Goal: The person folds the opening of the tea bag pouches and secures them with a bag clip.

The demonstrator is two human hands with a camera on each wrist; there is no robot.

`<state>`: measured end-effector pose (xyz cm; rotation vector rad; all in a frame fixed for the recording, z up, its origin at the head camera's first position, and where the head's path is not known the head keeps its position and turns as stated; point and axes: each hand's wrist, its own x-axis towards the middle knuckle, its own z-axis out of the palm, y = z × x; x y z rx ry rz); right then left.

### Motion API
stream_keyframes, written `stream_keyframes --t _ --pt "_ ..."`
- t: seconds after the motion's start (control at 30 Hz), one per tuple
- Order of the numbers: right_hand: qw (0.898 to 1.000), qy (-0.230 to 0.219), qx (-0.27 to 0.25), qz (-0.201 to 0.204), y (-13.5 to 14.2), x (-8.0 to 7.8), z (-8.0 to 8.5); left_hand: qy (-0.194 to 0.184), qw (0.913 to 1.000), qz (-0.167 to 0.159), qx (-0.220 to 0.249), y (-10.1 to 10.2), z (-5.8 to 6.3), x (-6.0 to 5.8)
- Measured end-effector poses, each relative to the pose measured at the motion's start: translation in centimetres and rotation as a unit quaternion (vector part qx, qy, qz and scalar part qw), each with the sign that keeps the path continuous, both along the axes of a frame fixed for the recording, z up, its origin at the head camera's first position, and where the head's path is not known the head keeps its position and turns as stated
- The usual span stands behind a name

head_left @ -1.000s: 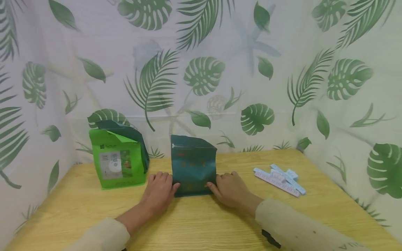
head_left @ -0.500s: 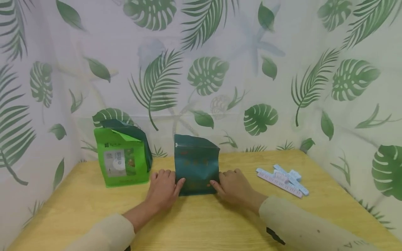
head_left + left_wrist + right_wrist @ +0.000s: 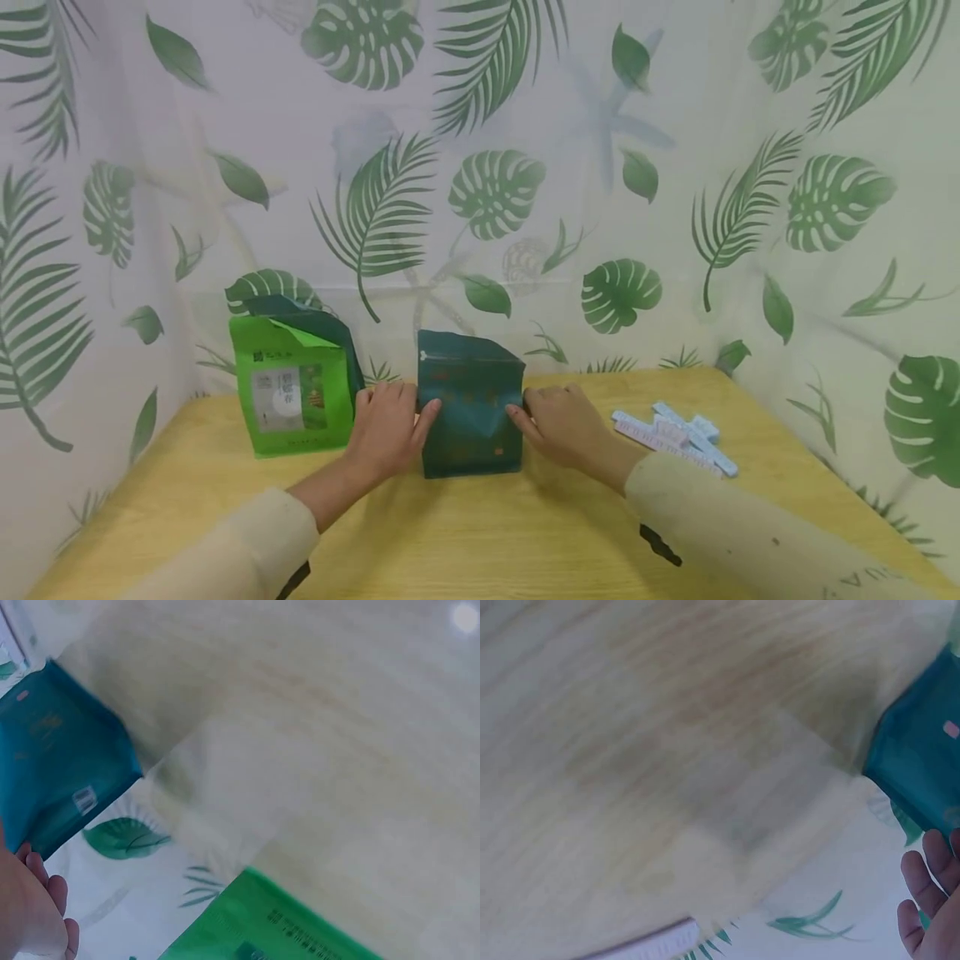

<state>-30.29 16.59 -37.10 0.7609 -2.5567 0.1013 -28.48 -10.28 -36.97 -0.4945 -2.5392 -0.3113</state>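
A dark teal stand-up pouch (image 3: 470, 412) stands upright on the table in the head view, its top edge sloping down to the right. My left hand (image 3: 386, 425) grips its left side at about mid-height, thumb on the front face. On the opposite side my right hand (image 3: 570, 425) holds it the same way, thumb pressed to the front. In the left wrist view the fingers (image 3: 56, 892) curl beside the edge of the teal pouch (image 3: 67, 757). The right wrist view shows fingertips (image 3: 922, 881) at the pouch's other edge (image 3: 922, 750).
A bright green pouch (image 3: 292, 392) with a printed label stands at the left, another dark teal pouch (image 3: 341, 329) behind it. Several pale blue and pink bag sealing clips (image 3: 675, 433) lie crossed at the right of the wooden table (image 3: 480, 542). A leaf-patterned curtain (image 3: 480, 108) surrounds the table.
Both hands have slid up the pouch's sides, from near its base to about mid-height. The pouch still stands on the table; the head view has shifted slightly.
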Motion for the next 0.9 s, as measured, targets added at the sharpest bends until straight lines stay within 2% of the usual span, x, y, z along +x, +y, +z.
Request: stream_keyframes --t 0.17,0.37,0.67,0.77,0.9 --pt "0.999 0.039 0.002 0.014 0.1 -0.5 1.1 0.021 0.9998 0.002 -0.003 -0.2 1.5 -0.4" --pt "1.0 0.022 0.01 -0.006 0.2 -0.9 3.3 0.034 0.9992 0.003 -0.022 -0.4 3.6 -0.9" --pt "0.999 0.04 0.022 0.006 -0.2 -1.3 5.6 0.068 0.997 0.011 -0.035 -0.1 6.7 -1.2" --pt "0.998 0.056 0.026 0.012 -0.3 -1.5 6.0 0.063 0.9969 0.009 -0.046 0.4 7.8 -1.4" --pt "0.996 0.08 0.036 0.022 -0.4 -1.6 6.4 0.036 0.9969 0.005 -0.07 1.4 9.0 -1.9"
